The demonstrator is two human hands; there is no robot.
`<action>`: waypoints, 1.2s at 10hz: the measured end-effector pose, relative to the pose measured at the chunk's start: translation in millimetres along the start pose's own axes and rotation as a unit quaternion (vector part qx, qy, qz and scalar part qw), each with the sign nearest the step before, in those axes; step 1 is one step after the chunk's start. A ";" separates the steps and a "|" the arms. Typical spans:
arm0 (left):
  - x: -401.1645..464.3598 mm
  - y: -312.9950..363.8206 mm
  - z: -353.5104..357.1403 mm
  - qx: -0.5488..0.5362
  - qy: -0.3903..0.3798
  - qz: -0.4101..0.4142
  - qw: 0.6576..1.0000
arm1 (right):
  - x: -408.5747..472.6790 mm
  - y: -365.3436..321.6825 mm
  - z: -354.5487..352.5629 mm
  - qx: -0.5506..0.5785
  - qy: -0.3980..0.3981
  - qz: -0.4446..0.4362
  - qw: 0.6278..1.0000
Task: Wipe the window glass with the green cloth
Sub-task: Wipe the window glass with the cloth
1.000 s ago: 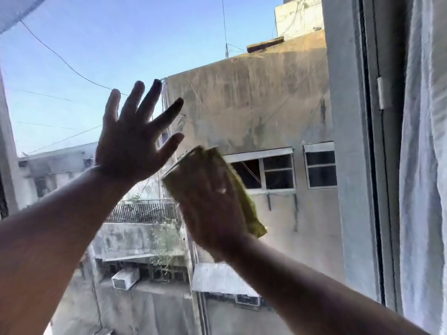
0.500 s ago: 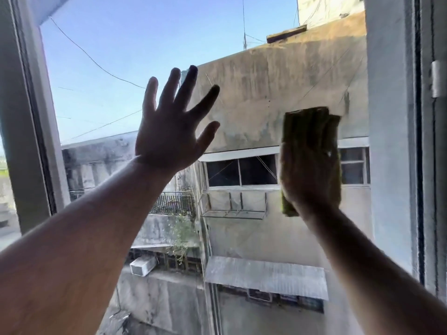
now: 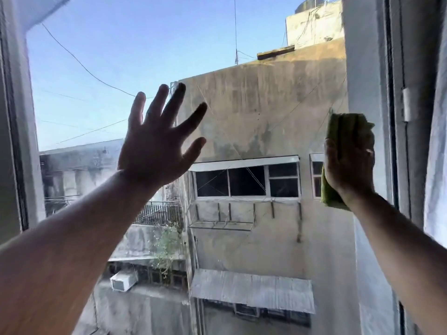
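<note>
left hand (image 3: pixel 154 151): bare, no ring or watch | right hand (image 3: pixel 348 168): bare | forearms: bare, no sleeve visible to frame edge

I was looking out from an upper-floor room of a home in a dense city block. What told me so: a pale fabric curtain (image 3: pixel 435 165) hung at my three o'clock beside the grey window frame (image 3: pixel 396 141), and through the window glass (image 3: pixel 108 68) I saw a stained concrete building (image 3: pixel 266 117) at twelve, with a barred window (image 3: pixel 246 180) under a metal awning. Lower, near six, sat a corrugated roof (image 3: pixel 251 288) and an air-conditioner unit (image 3: pixel 123 281). A railed balcony (image 3: pixel 157 213) and overhead cables (image 3: pixel 79 64) at ten suggested a residential neighbourhood.
</note>
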State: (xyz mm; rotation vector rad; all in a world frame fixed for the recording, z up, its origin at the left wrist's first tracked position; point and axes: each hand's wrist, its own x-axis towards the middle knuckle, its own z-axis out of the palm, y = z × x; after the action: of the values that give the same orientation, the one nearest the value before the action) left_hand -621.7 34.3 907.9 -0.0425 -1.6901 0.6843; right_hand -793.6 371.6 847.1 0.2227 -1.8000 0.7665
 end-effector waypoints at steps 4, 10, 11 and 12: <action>2.5 -6.5 2.4 -0.011 0.016 0.007 1.000 | -232.8 -176.0 55.5 -0.018 -0.175 -0.633 0.754; 2.1 -1.3 -4.0 -0.023 -0.042 -0.007 0.999 | -150.2 -87.8 47.2 0.014 -0.013 -0.354 0.935; -7.5 -0.4 -16.3 -0.083 -0.088 0.004 0.993 | -252.6 -98.6 59.3 0.021 -0.148 -0.546 0.824; -58.6 5.3 -36.4 -0.100 -0.103 0.050 0.988 | -257.4 -88.3 63.1 0.081 -0.149 -0.548 0.819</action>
State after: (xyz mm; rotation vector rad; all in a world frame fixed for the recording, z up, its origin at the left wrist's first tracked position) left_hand -575.8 30.8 856.3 -0.2049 -1.9620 0.6066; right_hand -703.3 210.3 637.7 1.4154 -1.5133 0.0228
